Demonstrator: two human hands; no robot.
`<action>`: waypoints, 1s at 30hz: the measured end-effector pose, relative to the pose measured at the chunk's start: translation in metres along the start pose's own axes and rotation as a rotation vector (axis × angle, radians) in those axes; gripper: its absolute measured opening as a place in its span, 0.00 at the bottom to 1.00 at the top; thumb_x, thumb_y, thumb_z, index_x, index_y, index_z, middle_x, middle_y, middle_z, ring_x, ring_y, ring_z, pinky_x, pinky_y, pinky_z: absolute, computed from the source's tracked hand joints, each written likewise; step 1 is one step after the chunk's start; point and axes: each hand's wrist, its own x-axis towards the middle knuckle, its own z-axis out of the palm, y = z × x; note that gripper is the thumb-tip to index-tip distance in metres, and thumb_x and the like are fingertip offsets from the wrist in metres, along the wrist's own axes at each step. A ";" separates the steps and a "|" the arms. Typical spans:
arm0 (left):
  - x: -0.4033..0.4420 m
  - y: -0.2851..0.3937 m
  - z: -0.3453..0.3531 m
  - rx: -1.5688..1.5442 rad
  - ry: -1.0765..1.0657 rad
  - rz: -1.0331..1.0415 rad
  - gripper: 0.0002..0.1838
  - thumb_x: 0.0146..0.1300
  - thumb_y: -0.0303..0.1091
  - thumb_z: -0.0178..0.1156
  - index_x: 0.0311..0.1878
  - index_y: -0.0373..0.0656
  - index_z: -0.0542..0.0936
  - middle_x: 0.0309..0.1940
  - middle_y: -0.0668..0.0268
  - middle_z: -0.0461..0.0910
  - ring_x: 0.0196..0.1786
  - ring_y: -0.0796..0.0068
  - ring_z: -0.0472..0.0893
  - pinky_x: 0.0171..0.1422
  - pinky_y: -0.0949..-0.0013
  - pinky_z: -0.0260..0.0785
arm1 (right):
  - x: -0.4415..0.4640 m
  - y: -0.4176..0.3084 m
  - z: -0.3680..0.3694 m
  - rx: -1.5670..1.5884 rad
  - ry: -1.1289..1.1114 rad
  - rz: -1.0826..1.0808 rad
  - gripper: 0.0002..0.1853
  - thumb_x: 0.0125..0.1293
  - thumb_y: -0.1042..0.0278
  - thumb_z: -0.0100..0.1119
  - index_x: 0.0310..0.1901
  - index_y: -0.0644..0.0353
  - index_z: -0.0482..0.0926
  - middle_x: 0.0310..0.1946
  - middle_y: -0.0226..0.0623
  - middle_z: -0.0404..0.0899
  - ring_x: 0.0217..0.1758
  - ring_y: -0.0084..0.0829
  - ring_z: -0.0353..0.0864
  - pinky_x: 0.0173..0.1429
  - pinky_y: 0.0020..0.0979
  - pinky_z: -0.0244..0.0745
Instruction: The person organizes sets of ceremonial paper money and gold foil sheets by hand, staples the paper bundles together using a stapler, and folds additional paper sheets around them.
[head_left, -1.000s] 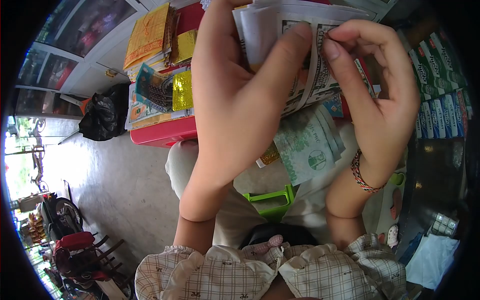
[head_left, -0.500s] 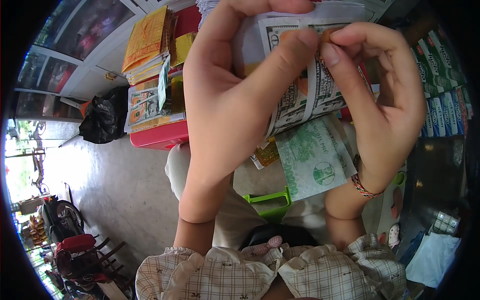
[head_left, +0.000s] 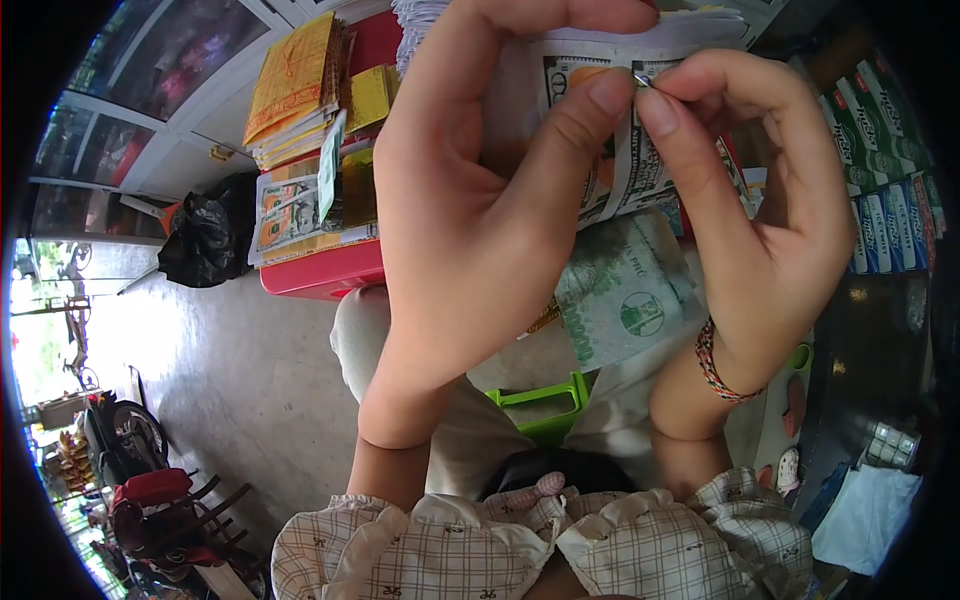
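Note:
My left hand [head_left: 470, 210] is closed around a bundle of printed paper notes [head_left: 640, 170] patterned like dollar bills, its thumb lying across the front and its fingers partly behind. A pale strip runs over the bundle. At its upper edge the thumb and forefinger of my right hand [head_left: 775, 190] pinch a tiny shiny thing [head_left: 643, 80], too small to name, touching or very near my left thumb tip. A green printed note [head_left: 625, 300] hangs just below the bundle, over my lap.
A red surface [head_left: 320, 278] at the left carries yellow paper stacks [head_left: 295, 80] and dollar-patterned notes [head_left: 285, 205]. Beside it sits a black plastic bag [head_left: 210, 230]. A green plastic frame [head_left: 545, 402] is between my legs. Green boxes [head_left: 875, 125] stand at right, a motorbike [head_left: 145, 500] at lower left.
The bundle has tilted and shifted a little up and right with my left hand. The green note has moved up slightly. A shiny bit now shows between the fingertips.

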 end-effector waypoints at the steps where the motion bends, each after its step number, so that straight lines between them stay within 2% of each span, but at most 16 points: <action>1: 0.000 0.001 0.001 0.000 0.004 0.005 0.12 0.49 0.14 0.55 0.39 0.33 0.78 0.27 0.59 0.76 0.26 0.62 0.75 0.29 0.67 0.68 | -0.003 0.004 0.003 0.099 0.069 0.007 0.08 0.59 0.83 0.63 0.40 0.67 0.77 0.34 0.29 0.77 0.37 0.17 0.73 0.43 0.18 0.68; 2: 0.000 0.001 0.003 -0.001 0.007 0.010 0.12 0.49 0.14 0.55 0.39 0.33 0.78 0.27 0.59 0.76 0.26 0.62 0.75 0.29 0.67 0.68 | -0.007 0.007 0.011 0.100 0.069 0.007 0.08 0.59 0.83 0.63 0.40 0.67 0.77 0.34 0.29 0.77 0.37 0.17 0.73 0.43 0.18 0.68; 4: -0.001 0.002 0.004 -0.003 0.013 0.019 0.12 0.48 0.14 0.55 0.39 0.33 0.78 0.27 0.59 0.76 0.26 0.62 0.75 0.29 0.67 0.68 | -0.013 0.011 0.027 0.184 0.320 0.016 0.09 0.57 0.85 0.63 0.39 0.68 0.77 0.34 0.30 0.77 0.36 0.17 0.73 0.42 0.19 0.68; 8: -0.003 0.004 0.002 -0.008 0.026 0.036 0.13 0.48 0.14 0.55 0.39 0.33 0.78 0.27 0.59 0.76 0.26 0.62 0.75 0.29 0.67 0.68 | -0.001 0.007 0.009 0.029 0.150 -0.095 0.10 0.56 0.86 0.63 0.39 0.68 0.77 0.34 0.31 0.76 0.36 0.18 0.73 0.43 0.19 0.69; 10: -0.001 0.000 0.002 -0.009 0.034 0.046 0.13 0.48 0.14 0.55 0.39 0.33 0.78 0.27 0.59 0.76 0.26 0.62 0.75 0.29 0.67 0.68 | 0.003 0.013 0.007 0.022 0.119 -0.297 0.10 0.55 0.87 0.63 0.39 0.69 0.76 0.34 0.32 0.77 0.36 0.20 0.74 0.44 0.20 0.69; 14: -0.002 -0.001 0.000 -0.013 0.049 0.065 0.13 0.48 0.14 0.55 0.39 0.33 0.78 0.27 0.59 0.76 0.26 0.63 0.75 0.29 0.67 0.68 | 0.001 0.005 0.011 0.042 0.124 -0.250 0.11 0.56 0.88 0.62 0.40 0.70 0.75 0.35 0.34 0.77 0.37 0.21 0.74 0.45 0.20 0.70; 16: -0.001 -0.004 -0.001 -0.015 0.056 0.075 0.13 0.48 0.14 0.55 0.39 0.33 0.78 0.27 0.59 0.76 0.26 0.63 0.75 0.29 0.67 0.68 | -0.003 0.011 0.010 0.116 0.138 -0.125 0.10 0.58 0.88 0.60 0.41 0.71 0.74 0.37 0.36 0.76 0.39 0.22 0.74 0.46 0.20 0.70; 23: -0.002 -0.004 0.001 -0.022 0.079 0.109 0.13 0.47 0.13 0.55 0.38 0.33 0.78 0.27 0.59 0.76 0.26 0.63 0.75 0.29 0.67 0.68 | -0.003 0.019 0.012 0.142 0.145 -0.181 0.07 0.62 0.87 0.55 0.43 0.71 0.73 0.40 0.37 0.74 0.41 0.22 0.73 0.47 0.20 0.69; 30: 0.000 -0.006 0.008 -0.041 0.128 0.148 0.13 0.46 0.13 0.55 0.38 0.33 0.78 0.27 0.60 0.76 0.26 0.64 0.75 0.29 0.68 0.68 | -0.003 0.022 0.019 0.097 0.183 -0.230 0.06 0.64 0.86 0.52 0.42 0.69 0.71 0.37 0.36 0.72 0.38 0.22 0.70 0.44 0.19 0.67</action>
